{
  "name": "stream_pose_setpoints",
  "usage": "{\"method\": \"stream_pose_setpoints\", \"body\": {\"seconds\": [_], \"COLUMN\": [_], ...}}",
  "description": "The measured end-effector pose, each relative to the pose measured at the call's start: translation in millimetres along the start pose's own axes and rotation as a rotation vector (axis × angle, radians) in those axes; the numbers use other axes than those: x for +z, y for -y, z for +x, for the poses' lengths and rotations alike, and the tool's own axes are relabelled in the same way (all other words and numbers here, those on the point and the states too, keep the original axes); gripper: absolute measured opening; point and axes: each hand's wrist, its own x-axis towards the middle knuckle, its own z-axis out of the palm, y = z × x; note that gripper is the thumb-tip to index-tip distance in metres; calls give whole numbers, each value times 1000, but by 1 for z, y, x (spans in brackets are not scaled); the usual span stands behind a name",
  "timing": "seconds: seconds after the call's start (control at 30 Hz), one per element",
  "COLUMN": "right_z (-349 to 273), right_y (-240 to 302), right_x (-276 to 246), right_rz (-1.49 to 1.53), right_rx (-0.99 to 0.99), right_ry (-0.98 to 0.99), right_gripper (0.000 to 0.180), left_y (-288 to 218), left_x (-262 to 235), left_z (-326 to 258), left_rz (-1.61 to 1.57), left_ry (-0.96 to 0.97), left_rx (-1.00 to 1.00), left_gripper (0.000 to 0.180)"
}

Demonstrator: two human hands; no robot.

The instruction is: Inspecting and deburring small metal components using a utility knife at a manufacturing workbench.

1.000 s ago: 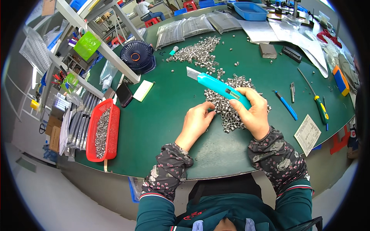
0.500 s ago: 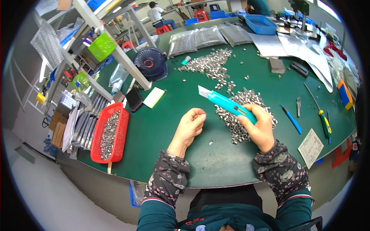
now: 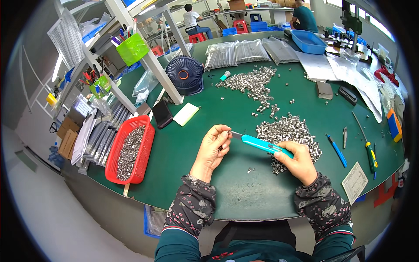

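Note:
My right hand is closed around a turquoise utility knife, its blade pointing left. The blade tip meets the fingertips of my left hand. Between the left thumb and forefinger I pinch a small metal ring, mostly covered by the fingers. Under and behind the knife lies a heap of small metal rings. A second pile of rings spreads farther back. A few tiny scraps lie on the green table between my forearms.
A red basket of metal pieces stands at left, near a phone, a notepad and a fan. To the right lie a blue pen-like tool, a screwdriver and a paper card. Two people sit in the background.
The knife has swung from pointing up-left to nearly level, bringing its blade to my left fingertips. My left hand has turned slightly. The whole view has shifted a little.

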Motion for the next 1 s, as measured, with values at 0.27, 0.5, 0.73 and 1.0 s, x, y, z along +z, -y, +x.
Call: {"method": "stream_pose_setpoints", "body": {"seconds": [0.27,0.5,0.73,1.0], "right_z": [-1,-5,-2,-3], "right_y": [-3,9,1,1], "right_x": [0,4,5,4], "right_rz": [-119,-407,-248,-217], "right_rx": [-61,-291,-289,-193], "right_ry": [-17,-211,-270,-140], "right_gripper": [25,24,22,23], "left_y": [3,1,0,1], "left_x": [-5,-1,3,-1], "left_z": [1,-2,-2,0], "left_rz": [77,81,49,6], "left_ry": [46,-45,-96,-80], "left_rx": [-26,-81,-116,-82], "left_gripper": [11,15,25,18]}}
